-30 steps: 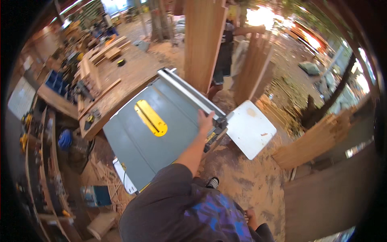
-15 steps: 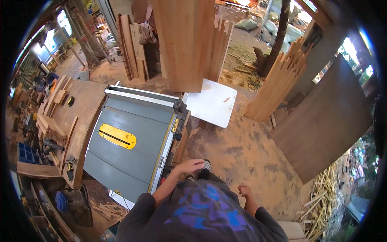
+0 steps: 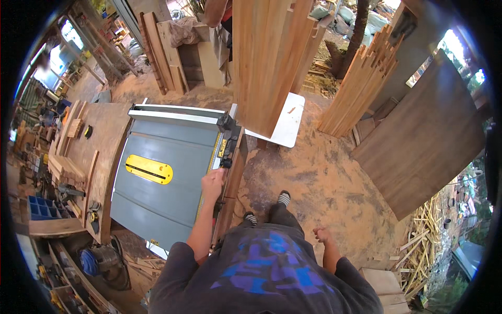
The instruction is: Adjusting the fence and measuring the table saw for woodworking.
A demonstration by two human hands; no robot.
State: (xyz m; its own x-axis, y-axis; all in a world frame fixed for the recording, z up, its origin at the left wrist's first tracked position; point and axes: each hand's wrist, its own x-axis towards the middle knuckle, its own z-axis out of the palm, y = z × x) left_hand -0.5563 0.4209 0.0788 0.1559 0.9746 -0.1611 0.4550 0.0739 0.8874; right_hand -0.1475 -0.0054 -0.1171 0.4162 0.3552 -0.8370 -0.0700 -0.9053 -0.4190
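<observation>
My left hand point(image 3: 213, 184) is over the right edge of the grey table saw point(image 3: 167, 194), its fingers curled at the front rail just below a black knob point(image 3: 226, 163). Whether those fingers grip anything is hidden. A yellow insert plate point(image 3: 149, 169) with a dark slot sits in the saw's top, and no blade shows above it. The rip fence point(image 3: 175, 118) lies along the far side. Lower right, my right hand point(image 3: 322, 234) hangs loosely closed beside my body, with nothing seen in it.
A tall wooden panel point(image 3: 261, 63) stands beside a white board point(image 3: 287, 123). More slatted panels point(image 3: 361, 86) and a brown sheet point(image 3: 423, 141) lean at right. A workbench point(image 3: 107, 125) adjoins the saw at left. Another person's arm point(image 3: 214, 11) shows behind the panel. Sawdust covers the floor point(image 3: 334, 183).
My left hand has moved forward and left, from near my body to the saw's rail. My feet now show apart on the floor. The tall panel has shifted right in view.
</observation>
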